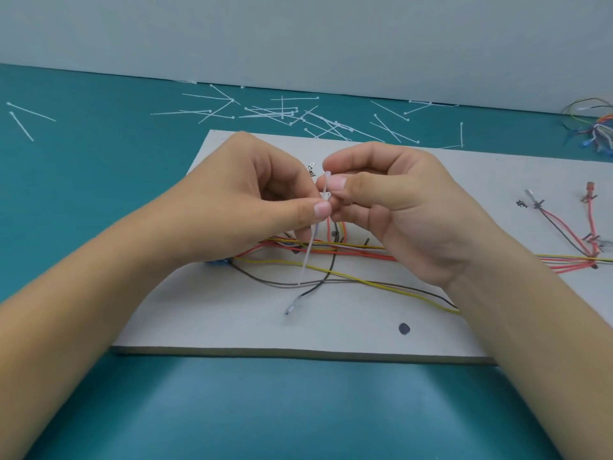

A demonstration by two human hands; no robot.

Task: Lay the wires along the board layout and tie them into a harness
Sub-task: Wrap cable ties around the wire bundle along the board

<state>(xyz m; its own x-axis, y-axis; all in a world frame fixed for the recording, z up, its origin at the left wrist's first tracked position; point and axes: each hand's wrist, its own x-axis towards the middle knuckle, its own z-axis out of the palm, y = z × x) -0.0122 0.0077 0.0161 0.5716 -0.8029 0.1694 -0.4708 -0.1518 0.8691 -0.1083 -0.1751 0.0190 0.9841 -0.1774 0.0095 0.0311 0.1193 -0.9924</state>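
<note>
Fingers (320,209) of left hand (252,197) and right hand (401,207) pinch a cable tie (306,257) above the wires (348,252).

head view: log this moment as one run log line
left hand: pinches cable tie | right hand: pinches same tie higher | wire bundle: on board under hands | spare ties: scattered behind board

Teal tabletop (66,194) — pale grey wall (298,34) behind, soft even light.
</note>
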